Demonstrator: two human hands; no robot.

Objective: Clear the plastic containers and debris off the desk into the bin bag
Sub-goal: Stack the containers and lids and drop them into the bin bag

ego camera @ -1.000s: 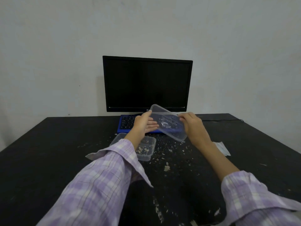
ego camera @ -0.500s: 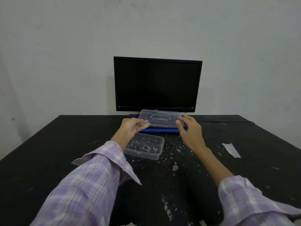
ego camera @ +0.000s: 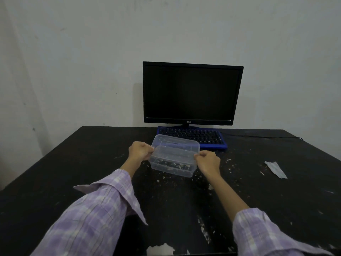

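Left hand (ego camera: 140, 150) & right hand (ego camera: 208, 161) each pinch an end of the clear tub (ego camera: 174, 159), prob. nested w/ a second, above the crumb-strewn surface (ego camera: 92, 159), keeping scraps inside.

Sleeves (ego camera: 96, 215) in lilac-and-white plaid. Clear, colourless plastic containers (ego camera: 174, 157) at frame centre hold pale scraps. The desk (ego camera: 73, 163) is black, flecked whitish; the keyboard (ego camera: 203, 138) is blue with black keys, the monitor (ego camera: 191, 93) black.

Both arms reach forward in purple plaid sleeves. The left hand (ego camera: 140, 150) and right hand (ego camera: 208, 162) are curled into fists, knuckles up, level with each other.
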